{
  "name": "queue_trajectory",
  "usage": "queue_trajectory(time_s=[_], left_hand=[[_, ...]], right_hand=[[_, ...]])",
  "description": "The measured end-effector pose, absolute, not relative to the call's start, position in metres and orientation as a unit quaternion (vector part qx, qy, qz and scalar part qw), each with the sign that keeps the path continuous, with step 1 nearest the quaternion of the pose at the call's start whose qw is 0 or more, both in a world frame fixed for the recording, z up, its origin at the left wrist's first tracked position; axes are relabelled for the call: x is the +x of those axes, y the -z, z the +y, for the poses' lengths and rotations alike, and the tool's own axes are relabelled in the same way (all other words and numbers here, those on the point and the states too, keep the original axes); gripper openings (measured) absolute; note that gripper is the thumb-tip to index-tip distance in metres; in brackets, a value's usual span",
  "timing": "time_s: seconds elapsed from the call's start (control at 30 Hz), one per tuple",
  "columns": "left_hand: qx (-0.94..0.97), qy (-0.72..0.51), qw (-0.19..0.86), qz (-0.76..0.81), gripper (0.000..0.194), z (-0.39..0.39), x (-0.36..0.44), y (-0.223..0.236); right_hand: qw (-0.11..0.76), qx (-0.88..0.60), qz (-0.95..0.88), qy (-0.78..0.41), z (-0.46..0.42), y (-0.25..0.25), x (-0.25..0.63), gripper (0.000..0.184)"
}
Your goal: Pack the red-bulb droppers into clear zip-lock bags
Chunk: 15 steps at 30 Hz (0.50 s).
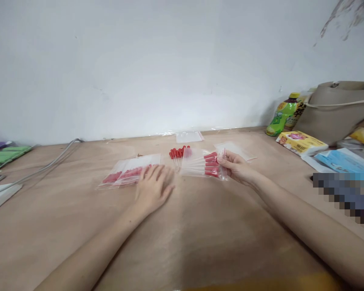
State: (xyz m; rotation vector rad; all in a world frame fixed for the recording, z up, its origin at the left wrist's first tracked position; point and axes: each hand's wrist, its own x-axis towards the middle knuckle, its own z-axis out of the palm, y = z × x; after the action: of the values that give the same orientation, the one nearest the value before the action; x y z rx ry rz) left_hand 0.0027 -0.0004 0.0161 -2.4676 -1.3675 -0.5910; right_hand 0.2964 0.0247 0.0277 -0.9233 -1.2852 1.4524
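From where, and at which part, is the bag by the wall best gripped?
Probably by its red-lined right edge, from the front right: the bag lies nearly flat, far edge at the wall, with red-tipped sticks before its left part.

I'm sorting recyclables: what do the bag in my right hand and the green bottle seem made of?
The bag looks like thin, glossy clear plastic: red ends show through, creases shine. The green bottle is probably smooth plastic, from its contoured shape.
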Motion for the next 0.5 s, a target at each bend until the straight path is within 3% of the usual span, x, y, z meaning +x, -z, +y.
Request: queue_trajectory(time_s=[0.13, 0.23, 0.3, 0.37, 0.5], left_hand=[[-0.812, 0.135, 0.172, -0.542, 0.053, 0.016, -0.022, -0.022], [-0.802, 0.091, 0.162, -0.567, 0.045, 0.025, -0.034, -0.019], [-0.796, 0.08, 0.165, -0.577, 0.043, 0.029, -0.037, -0.016], [-0.792, 0.075, 0.166, -0.583, 0.043, 0.031, -0.038, -0.015], [-0.778, 0.08, 0.162, -0.601, 0.058, 0.032, -0.039, -0.016]], right_hand=[[0.509, -0.375, -0.592, -0.499, 0.038, -0.036, 0.258, 0.03], [0.543, -0.42, -0.66, -0.306, 0.051, -0.034, 0.211, 0.016], [0.476, -0.475, -0.717, -0.185, 0.059, -0.03, 0.179, 0.007], [0.383, -0.502, -0.771, -0.08, 0.065, -0.025, 0.151, 0.015], [0.294, -0.465, -0.835, 0.003, 0.064, -0.014, 0.117, 0.026]])
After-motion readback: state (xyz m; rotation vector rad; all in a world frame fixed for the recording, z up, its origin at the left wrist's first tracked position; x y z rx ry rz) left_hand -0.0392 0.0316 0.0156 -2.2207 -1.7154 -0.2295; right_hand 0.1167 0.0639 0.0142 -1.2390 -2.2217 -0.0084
